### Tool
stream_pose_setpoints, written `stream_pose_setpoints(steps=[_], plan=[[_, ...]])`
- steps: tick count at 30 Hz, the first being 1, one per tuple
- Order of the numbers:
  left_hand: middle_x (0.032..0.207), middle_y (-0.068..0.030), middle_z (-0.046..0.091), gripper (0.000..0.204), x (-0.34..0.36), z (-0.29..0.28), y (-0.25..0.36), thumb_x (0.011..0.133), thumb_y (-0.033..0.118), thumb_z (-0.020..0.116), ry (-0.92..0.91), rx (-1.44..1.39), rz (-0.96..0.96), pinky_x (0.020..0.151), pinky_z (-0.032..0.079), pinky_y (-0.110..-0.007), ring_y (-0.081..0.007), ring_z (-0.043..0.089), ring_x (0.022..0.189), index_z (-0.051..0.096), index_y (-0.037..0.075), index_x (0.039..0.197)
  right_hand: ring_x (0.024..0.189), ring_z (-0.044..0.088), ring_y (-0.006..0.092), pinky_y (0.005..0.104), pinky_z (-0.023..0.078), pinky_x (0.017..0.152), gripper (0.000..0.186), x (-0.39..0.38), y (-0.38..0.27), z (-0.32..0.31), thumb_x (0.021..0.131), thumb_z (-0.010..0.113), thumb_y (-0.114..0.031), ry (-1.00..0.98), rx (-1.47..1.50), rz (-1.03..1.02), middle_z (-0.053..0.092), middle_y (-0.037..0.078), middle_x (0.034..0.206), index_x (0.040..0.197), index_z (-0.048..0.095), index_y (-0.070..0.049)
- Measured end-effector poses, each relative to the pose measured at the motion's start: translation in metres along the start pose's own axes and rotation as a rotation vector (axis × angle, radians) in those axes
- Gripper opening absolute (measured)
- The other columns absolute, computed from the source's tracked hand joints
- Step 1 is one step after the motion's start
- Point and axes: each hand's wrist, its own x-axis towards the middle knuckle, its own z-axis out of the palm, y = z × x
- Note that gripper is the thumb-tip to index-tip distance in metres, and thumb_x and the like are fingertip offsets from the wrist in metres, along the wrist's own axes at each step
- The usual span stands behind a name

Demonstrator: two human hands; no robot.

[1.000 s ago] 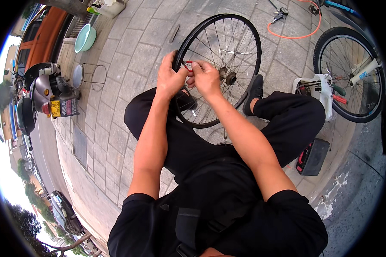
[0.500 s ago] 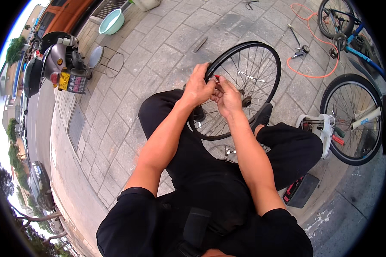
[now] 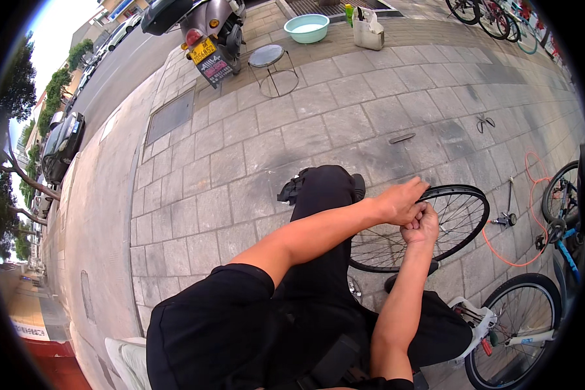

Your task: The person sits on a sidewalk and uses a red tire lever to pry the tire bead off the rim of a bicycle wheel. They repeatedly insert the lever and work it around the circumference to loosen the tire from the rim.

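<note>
A bicycle wheel (image 3: 485,221) with a black rim and thin spokes is held upright or tilted, I cannot tell which, beside my bent left knee (image 3: 324,188). My left hand (image 3: 398,205) lies over the wheel's upper edge, fingers curled round the rim. Just below it, my right hand (image 3: 420,229) is closed against the same stretch of rim, its fingertips tucked under the left hand. Whatever sits between the fingers is hidden.
To the right lie a pump-like tool (image 3: 506,218), an orange hose (image 3: 507,261), bicycles (image 3: 569,257) and a white holder (image 3: 480,315) with tools. Farther off are a round stool (image 3: 266,56), a teal basin (image 3: 307,31), a scooter (image 3: 211,32) and parked cars (image 3: 65,143).
My head has turned left, bringing more pavement and street into view and shifting wheel and hands rightward in the picture. The small red tool seen between my fingers earlier is now hidden.
</note>
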Motion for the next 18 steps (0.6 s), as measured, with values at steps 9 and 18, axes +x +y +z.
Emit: stream_pose_setpoints(steps=[9,18], plan=[[0.120,-0.0241,0.058,0.051,0.006,-0.001,-0.007,0.096,0.015,0.064,-0.066,0.042,-0.017,0.087,0.055,-0.048,-0.0452,0.065,0.104,0.049,-0.006,0.140,0.038,0.030,0.0087,0.0264,0.023,0.033,0.030,0.002,-0.008,-0.002,0.102,0.053,-0.023,-0.068,-0.094,0.025,0.042,-0.006,0.057,0.073,0.054,-0.018],[0.110,-0.0248,0.060,0.045,0.002,-0.007,0.004,0.091,0.015,0.070,-0.060,0.003,0.030,0.080,0.054,-0.053,-0.0466,0.066,0.097,0.052,-0.006,0.127,0.036,0.026,0.0092,0.0255,0.022,0.031,0.031,-0.003,-0.010,-0.007,0.100,0.053,-0.018,-0.045,-0.069,0.012,0.040,-0.006,0.055,0.069,0.052,-0.016]])
